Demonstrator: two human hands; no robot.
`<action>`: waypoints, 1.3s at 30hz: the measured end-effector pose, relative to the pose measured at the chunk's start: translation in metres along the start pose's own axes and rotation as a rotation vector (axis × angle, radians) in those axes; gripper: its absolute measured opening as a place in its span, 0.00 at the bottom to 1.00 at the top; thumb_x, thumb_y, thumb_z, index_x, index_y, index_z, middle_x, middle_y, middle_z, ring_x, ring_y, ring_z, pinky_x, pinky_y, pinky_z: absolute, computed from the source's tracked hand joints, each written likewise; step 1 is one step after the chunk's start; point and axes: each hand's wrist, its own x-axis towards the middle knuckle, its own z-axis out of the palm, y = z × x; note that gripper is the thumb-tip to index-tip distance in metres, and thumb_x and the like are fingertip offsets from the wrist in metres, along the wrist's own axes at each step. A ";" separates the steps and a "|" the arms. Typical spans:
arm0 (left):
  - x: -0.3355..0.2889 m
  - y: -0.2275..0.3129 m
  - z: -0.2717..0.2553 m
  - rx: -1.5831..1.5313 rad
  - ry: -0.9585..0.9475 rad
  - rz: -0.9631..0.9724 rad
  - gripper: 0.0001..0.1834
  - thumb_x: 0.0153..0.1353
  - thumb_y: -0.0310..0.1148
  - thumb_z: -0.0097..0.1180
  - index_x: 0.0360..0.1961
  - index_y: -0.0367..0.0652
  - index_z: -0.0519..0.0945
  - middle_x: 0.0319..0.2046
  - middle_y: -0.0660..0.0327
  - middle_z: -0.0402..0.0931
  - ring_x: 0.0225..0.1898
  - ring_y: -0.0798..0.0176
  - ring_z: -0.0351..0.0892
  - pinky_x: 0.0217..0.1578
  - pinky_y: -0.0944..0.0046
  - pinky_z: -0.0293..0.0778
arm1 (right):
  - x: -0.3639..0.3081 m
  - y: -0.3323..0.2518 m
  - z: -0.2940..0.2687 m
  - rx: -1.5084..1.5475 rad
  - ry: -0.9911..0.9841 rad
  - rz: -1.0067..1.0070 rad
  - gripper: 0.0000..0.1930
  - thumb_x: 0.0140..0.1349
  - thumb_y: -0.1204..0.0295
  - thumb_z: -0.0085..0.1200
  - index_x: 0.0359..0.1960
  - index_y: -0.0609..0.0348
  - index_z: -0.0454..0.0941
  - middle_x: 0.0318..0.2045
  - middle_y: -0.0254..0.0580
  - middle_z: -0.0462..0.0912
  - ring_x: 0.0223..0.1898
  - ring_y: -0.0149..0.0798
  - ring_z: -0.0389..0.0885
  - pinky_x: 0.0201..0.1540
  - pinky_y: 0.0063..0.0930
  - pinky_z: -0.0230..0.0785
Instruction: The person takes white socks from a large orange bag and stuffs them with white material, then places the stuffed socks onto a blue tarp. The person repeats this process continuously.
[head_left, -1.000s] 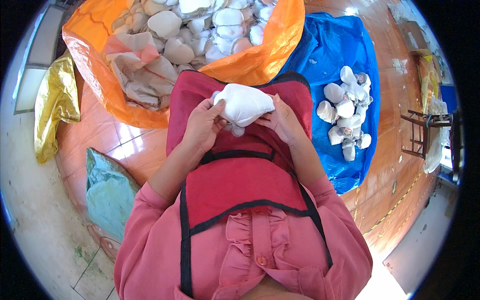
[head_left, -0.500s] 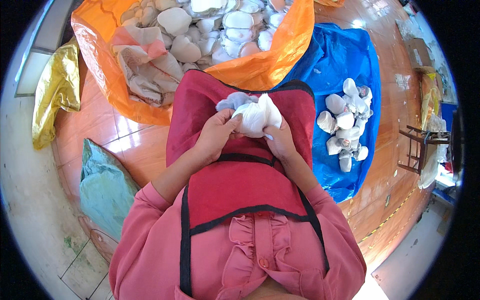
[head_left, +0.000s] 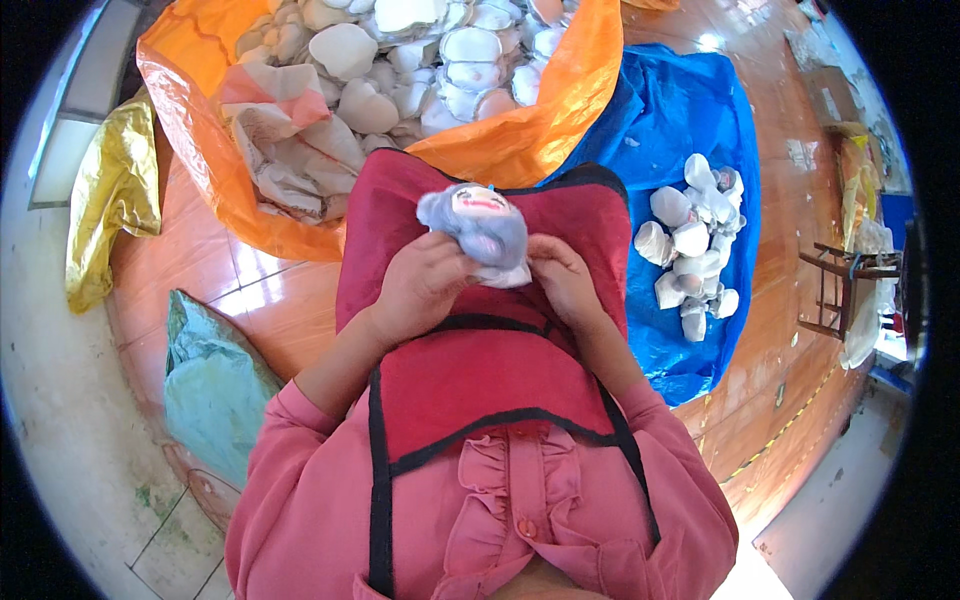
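A small grey plush toy head (head_left: 493,238) is held above my lap, a pale patch with a stitched face turned up at its top. White backing cloth shows along its lower edge. My left hand (head_left: 428,286) grips it from the left, fingers curled in at its side. At its right lower edge, my right hand (head_left: 563,280) has bent fingers closed on the rim of the cloth. The fingertips are partly hidden. Beneath both hands lies my dark red apron (head_left: 390,235) with black trim.
Ahead stands an open orange sack (head_left: 575,100) filled with white, rounded plush pieces (head_left: 343,52). On my right, a blue sheet (head_left: 660,110) bears several white and grey pieces (head_left: 690,240). A teal sack (head_left: 215,390) and a yellow sack (head_left: 112,190) lie leftward; a wooden stool (head_left: 845,285) stands far right.
The toy head was mostly white side out; now its grey fur and stitched face show on top. My right hand has shifted slightly along its edge.
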 end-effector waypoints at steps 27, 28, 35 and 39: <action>0.003 -0.012 -0.006 -0.145 -0.314 -0.635 0.36 0.42 0.49 0.74 0.47 0.35 0.77 0.38 0.47 0.81 0.42 0.46 0.82 0.43 0.55 0.75 | 0.027 -0.030 0.039 -0.450 -0.073 0.130 0.33 0.46 0.76 0.67 0.56 0.57 0.68 0.49 0.37 0.75 0.51 0.33 0.74 0.55 0.29 0.68; 0.003 -0.012 -0.003 -0.131 -0.300 -0.656 0.36 0.42 0.50 0.73 0.46 0.34 0.76 0.38 0.46 0.81 0.42 0.45 0.82 0.43 0.54 0.75 | 0.027 -0.026 0.040 -0.484 -0.043 0.088 0.32 0.45 0.73 0.69 0.54 0.58 0.70 0.48 0.42 0.78 0.49 0.36 0.77 0.54 0.32 0.70; 0.002 0.016 0.026 -0.015 -0.067 -0.840 0.30 0.48 0.49 0.68 0.42 0.35 0.75 0.39 0.42 0.80 0.43 0.44 0.81 0.42 0.51 0.75 | 0.039 0.005 0.029 -0.723 0.201 0.000 0.31 0.47 0.72 0.69 0.54 0.58 0.69 0.47 0.46 0.78 0.50 0.39 0.77 0.54 0.34 0.69; -0.001 0.004 0.008 -0.223 -0.141 -0.764 0.24 0.52 0.40 0.68 0.43 0.33 0.77 0.35 0.47 0.81 0.38 0.53 0.83 0.40 0.56 0.76 | 0.024 -0.008 0.026 -0.290 -0.021 0.094 0.34 0.50 0.72 0.67 0.59 0.59 0.64 0.52 0.43 0.76 0.53 0.38 0.74 0.59 0.33 0.66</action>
